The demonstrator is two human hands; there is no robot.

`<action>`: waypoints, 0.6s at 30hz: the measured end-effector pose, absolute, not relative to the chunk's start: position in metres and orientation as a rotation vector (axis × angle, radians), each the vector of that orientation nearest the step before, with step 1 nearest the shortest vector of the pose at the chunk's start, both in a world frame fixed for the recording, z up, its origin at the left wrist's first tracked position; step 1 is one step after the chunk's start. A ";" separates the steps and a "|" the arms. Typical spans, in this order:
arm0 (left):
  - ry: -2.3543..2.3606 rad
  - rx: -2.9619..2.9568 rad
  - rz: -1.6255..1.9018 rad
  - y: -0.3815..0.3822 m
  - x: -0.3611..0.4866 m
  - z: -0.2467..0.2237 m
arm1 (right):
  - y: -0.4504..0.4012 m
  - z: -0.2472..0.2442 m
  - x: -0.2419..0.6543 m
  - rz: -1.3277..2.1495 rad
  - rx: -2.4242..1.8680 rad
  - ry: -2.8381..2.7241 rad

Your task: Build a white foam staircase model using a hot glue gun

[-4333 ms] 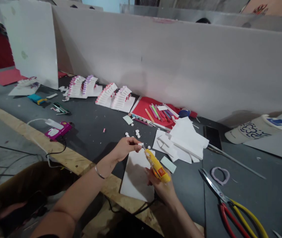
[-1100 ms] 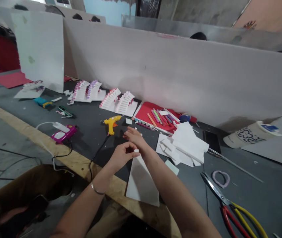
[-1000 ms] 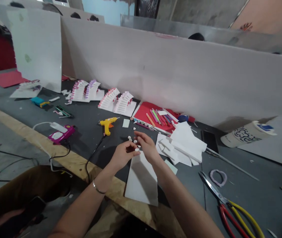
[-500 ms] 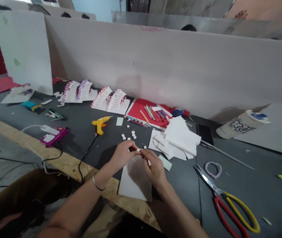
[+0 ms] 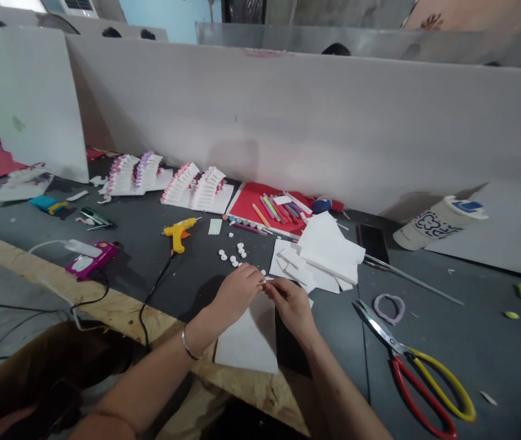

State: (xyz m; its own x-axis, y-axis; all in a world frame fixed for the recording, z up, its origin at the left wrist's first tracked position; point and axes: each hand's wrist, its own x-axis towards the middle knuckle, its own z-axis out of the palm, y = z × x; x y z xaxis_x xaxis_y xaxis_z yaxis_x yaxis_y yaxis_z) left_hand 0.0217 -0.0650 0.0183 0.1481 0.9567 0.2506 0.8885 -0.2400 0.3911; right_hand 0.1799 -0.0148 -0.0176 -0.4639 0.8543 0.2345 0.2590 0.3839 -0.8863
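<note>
Head view: one glue gun [image 5: 176, 232] lies on the dark table [image 5: 425, 360], its cord running back over the wooden edge. One pair of scissors [image 5: 418, 366] with red and yellow handles lies to the right, blades closed, and just beyond it one purple loop [image 5: 389, 307]. About seven small white discs [image 5: 233, 253] are scattered between the glue gun and the hands. One white sheet [image 5: 248, 339] lies flat under the hands, its near edge over the wood. One stack of white foam pieces [image 5: 322, 253] sits just right of the discs. One red sheet [image 5: 260, 205] behind it carries a row of coloured sticks, too many and too close to count. Four stepped white paper models [image 5: 168, 180] stand along the back board. One cup [image 5: 438, 221] lies on its side at the right, one dark phone [image 5: 371, 242] is flat beside the foam, and one pink device [image 5: 90, 260] sits near the left edge.

The left hand [image 5: 237, 292] is curled, thumb and fingertips pinched on a tiny white piece [image 5: 265, 280]. The right hand [image 5: 293, 304] meets it, its fingertips pinched on the same piece. Both hands hover just over the white sheet; the piece sits between them, above the sheet's far edge.
</note>
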 end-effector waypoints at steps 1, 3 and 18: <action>1.790 2.212 0.748 -0.066 0.020 0.017 | -0.015 -0.018 0.180 1.089 -0.967 -1.923; 1.722 2.074 0.866 -0.070 0.016 0.015 | -0.016 -0.016 0.180 1.122 -0.962 -1.924; 2.054 1.766 1.002 -0.059 -0.020 0.024 | -0.014 -0.013 0.179 1.209 -1.041 -1.622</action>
State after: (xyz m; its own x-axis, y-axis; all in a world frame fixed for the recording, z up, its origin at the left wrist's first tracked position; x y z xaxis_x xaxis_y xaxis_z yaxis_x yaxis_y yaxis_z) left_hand -0.0205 -0.0587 0.0241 -0.2323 0.9428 0.2391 0.7685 0.0273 0.6393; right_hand 0.1790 -0.0143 -0.0126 -0.3024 0.9425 0.1426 0.1328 0.1898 -0.9728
